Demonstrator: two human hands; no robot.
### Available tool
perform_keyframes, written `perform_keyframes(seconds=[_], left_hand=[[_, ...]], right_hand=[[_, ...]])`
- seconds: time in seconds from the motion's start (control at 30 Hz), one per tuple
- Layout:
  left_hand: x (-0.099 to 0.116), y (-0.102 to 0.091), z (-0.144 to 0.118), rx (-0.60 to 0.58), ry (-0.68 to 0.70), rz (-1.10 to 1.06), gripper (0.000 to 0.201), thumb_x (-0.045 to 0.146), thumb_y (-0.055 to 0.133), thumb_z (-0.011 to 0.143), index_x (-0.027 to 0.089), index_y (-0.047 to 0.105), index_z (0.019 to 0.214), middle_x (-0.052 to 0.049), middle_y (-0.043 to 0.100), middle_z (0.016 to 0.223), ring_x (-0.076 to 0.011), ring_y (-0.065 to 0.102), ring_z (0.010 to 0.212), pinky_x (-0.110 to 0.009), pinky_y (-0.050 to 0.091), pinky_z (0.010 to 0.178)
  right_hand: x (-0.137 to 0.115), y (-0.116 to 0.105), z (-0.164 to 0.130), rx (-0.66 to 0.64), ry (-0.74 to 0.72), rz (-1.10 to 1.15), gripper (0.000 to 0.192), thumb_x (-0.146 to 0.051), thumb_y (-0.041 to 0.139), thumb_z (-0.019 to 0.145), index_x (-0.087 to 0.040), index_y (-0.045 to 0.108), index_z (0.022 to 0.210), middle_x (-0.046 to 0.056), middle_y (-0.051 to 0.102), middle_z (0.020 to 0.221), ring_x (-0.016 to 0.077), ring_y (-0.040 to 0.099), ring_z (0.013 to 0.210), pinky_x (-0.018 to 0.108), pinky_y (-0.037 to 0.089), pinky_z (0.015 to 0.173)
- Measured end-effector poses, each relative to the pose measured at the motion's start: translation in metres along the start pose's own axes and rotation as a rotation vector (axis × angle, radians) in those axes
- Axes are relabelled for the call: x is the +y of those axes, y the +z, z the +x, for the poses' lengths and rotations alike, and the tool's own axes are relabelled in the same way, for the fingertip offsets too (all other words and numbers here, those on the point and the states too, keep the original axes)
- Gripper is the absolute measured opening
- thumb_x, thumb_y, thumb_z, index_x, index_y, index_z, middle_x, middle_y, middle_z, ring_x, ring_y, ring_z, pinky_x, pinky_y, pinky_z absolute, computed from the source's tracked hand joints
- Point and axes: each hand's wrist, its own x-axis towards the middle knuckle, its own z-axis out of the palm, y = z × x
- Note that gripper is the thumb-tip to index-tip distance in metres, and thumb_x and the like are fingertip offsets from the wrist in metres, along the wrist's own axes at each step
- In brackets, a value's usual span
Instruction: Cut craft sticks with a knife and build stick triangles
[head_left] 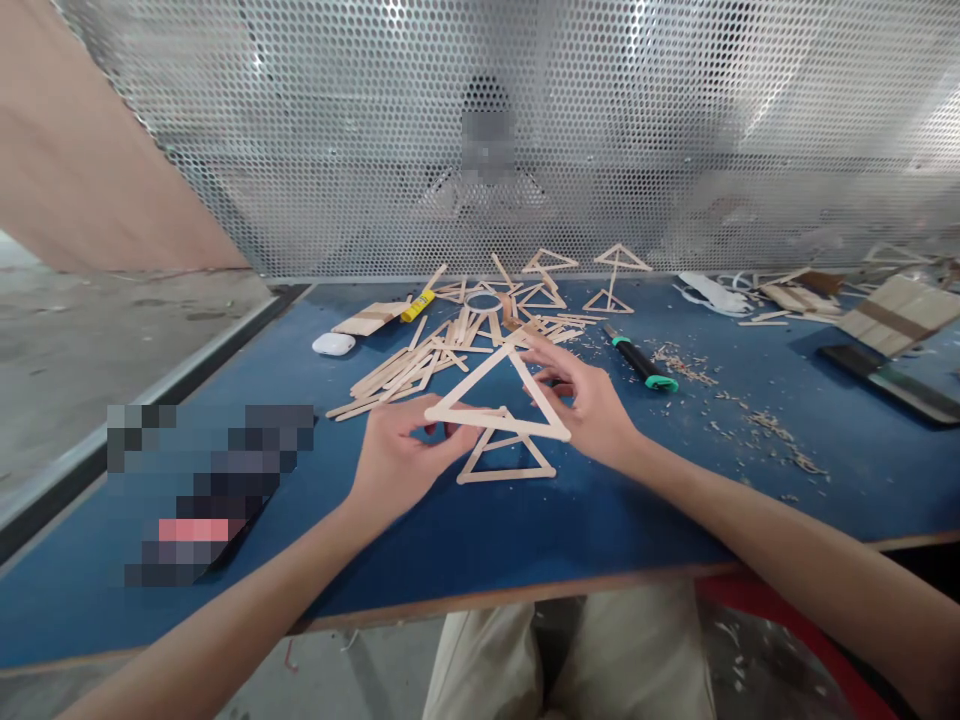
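A triangle of wooden craft sticks (474, 382) is raised above the table between my two hands. My left hand (405, 445) is closed on its left corner, with the thumb and fingers around the lower stick. On the other side, my right hand (592, 395) has its fingers curled at the right-hand stick, with some fingertips partly hidden behind it. Beneath the raised triangle, a second stick triangle (510, 477) with a crossbar lies on the blue table (420, 540); its top is partly covered.
Loose craft sticks (405, 375) lie piled behind my hands, near a yellow tube (418, 305) and a white case (334, 344). A black-and-green utility knife (641, 362) lies right, beside wood scraps (772, 430). Finished triangles (619, 258) stand near the perforated metal screen (360, 150).
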Motion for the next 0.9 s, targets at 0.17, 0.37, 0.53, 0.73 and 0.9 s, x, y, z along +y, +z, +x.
perform_keyframes(seconds=[0.17, 0.37, 0.53, 0.73, 0.9], left_hand=[[-0.006, 0.005, -0.007, 0.011, -0.045, -0.002, 0.015, 0.030, 0.070, 0.085, 0.020, 0.080, 0.079, 0.002, 0.062, 0.061, -0.0099, 0.047, 0.055, -0.024, 0.037, 0.052], [-0.007, 0.008, -0.003, -0.013, 0.001, 0.029, 0.017, 0.034, 0.072, 0.086, 0.021, 0.080, 0.077, 0.004, 0.049, 0.054, -0.0088, 0.045, 0.052, -0.024, 0.032, 0.049], [-0.008, 0.008, -0.001, -0.054, 0.059, 0.042, 0.015, 0.033, 0.070, 0.088, 0.024, 0.081, 0.083, 0.004, 0.055, 0.055, -0.0094, 0.048, 0.052, -0.024, 0.035, 0.050], [-0.021, 0.007, -0.010, -0.176, 0.201, 0.256, 0.027, 0.050, 0.080, 0.079, 0.027, 0.081, 0.091, 0.000, 0.078, 0.084, -0.0184, 0.066, 0.075, -0.033, 0.051, 0.075], [-0.029, 0.011, -0.005, -0.168, 0.136, 0.283, 0.019, 0.044, 0.073, 0.086, 0.027, 0.081, 0.082, 0.000, 0.072, 0.067, -0.0181, 0.063, 0.069, -0.031, 0.049, 0.069]], right_hand=[[-0.004, 0.006, -0.004, -0.162, 0.133, 0.175, 0.024, -0.037, 0.069, 0.089, -0.021, 0.078, 0.105, 0.007, 0.078, 0.102, 0.0216, 0.073, 0.090, 0.032, 0.059, 0.077], [-0.006, 0.009, -0.006, -0.170, 0.153, 0.272, 0.023, -0.040, 0.078, 0.081, -0.021, 0.080, 0.095, 0.005, 0.079, 0.096, 0.0220, 0.074, 0.086, 0.030, 0.059, 0.075], [-0.004, 0.010, -0.007, -0.165, 0.167, 0.216, 0.021, -0.038, 0.075, 0.083, -0.020, 0.080, 0.091, 0.006, 0.079, 0.091, 0.0227, 0.074, 0.080, 0.029, 0.057, 0.068], [-0.004, 0.005, -0.005, -0.163, 0.138, 0.164, 0.019, -0.037, 0.070, 0.089, -0.020, 0.078, 0.092, 0.004, 0.077, 0.087, 0.0196, 0.071, 0.077, 0.027, 0.053, 0.064], [-0.006, 0.003, -0.005, -0.189, 0.090, 0.150, 0.019, -0.037, 0.068, 0.090, -0.021, 0.078, 0.094, 0.004, 0.076, 0.090, 0.0189, 0.070, 0.079, 0.026, 0.051, 0.064]])
